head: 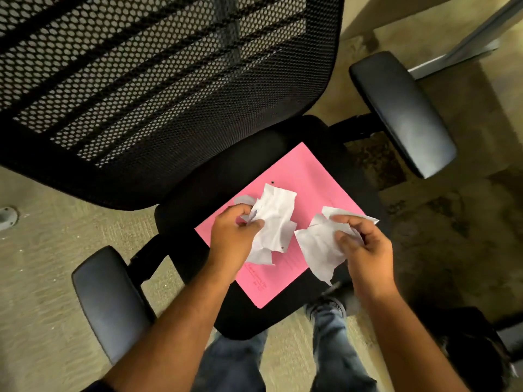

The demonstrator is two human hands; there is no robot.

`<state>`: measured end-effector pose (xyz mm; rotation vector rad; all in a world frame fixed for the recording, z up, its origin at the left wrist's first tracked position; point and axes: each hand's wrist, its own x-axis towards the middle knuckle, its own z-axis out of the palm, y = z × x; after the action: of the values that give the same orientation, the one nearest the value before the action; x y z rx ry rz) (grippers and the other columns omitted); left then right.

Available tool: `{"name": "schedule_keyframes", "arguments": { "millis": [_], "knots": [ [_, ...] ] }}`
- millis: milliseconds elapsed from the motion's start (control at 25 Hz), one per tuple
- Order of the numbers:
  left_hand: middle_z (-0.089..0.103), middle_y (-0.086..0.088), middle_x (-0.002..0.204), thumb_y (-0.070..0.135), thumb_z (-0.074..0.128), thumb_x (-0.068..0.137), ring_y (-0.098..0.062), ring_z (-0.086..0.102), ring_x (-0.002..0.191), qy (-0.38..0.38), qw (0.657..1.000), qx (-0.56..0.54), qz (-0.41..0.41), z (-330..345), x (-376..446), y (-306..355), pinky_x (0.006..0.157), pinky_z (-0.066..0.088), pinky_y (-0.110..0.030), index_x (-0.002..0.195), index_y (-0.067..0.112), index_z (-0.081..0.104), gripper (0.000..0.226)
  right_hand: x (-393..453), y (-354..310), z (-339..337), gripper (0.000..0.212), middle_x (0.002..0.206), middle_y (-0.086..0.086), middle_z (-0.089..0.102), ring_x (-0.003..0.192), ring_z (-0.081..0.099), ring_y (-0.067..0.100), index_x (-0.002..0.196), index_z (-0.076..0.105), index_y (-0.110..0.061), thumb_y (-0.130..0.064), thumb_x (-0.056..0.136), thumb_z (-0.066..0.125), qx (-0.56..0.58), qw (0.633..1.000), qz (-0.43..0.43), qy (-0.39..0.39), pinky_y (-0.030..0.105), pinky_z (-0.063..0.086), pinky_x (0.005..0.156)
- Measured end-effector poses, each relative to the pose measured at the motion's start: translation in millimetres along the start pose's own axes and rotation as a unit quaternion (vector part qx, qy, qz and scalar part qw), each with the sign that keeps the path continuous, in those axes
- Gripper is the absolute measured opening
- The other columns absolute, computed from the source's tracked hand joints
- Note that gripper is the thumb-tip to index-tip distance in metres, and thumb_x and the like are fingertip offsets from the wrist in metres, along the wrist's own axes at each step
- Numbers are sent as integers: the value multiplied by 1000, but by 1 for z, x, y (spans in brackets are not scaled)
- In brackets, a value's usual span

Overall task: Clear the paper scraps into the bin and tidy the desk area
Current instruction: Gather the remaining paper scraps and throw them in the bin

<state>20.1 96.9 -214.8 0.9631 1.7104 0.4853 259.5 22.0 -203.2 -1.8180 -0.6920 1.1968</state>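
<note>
pink sheet [305,176] lies flat on the black chair seat [203,190], hemmed by the mesh backrest [158,80] behind and an armrest on each side; carpet [42,250] lies open to the left. left hand [235,233] pinches a crumpled white scrap [276,219] between thumb and fingers. right hand [359,244] is curled around a second torn scrap [317,247], both apparently held just above the sheet.

Black office chair seat [226,176] over beige carpet [51,250], a pink sheet [311,179] flat on it
</note>
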Motion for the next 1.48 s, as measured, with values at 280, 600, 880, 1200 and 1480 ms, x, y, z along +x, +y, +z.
{"name": "schedule_keyframes", "arguments": {
  "millis": [280,600,880,1200,1480],
  "knots": [
    [79,4,91,8,83,83,-20,76,89,-144,988,42,46,61,-39,-4,79,60,-42,94,19,77,17,-59,61,-70,38,114,9,75,89,72,26,111,78,-31,2,100,62,38,985,90,145,37,62,69],
    [76,8,86,6,91,72,-7,74,77,-192,974,93,77,164,-99,-22,65,56,-21,94,32,62,45,-111,121,-200,85,87,-3,69,63,57,17,148,42,-65,5,102,58,-10,961,139,239,38,52,57],
    [66,11,69,11,90,74,-1,60,61,-237,943,190,133,291,-183,-31,58,47,-19,76,26,61,33,-169,171,-320,95,85,31,54,68,58,35,158,20,-62,3,101,59,-32,942,147,300,44,54,64],
    [76,12,86,6,86,81,0,72,80,-296,913,218,179,446,-278,-58,70,56,-16,87,24,75,22,-210,264,-430,106,80,5,62,64,68,17,159,3,-61,-2,99,66,-21,914,190,358,30,58,56],
    [76,9,97,-1,74,87,-8,71,93,-331,879,282,196,559,-321,-114,71,51,-12,97,21,80,25,-213,374,-519,54,101,18,69,72,72,36,139,36,-22,-3,95,60,13,874,285,392,42,58,39]
  ]
}}
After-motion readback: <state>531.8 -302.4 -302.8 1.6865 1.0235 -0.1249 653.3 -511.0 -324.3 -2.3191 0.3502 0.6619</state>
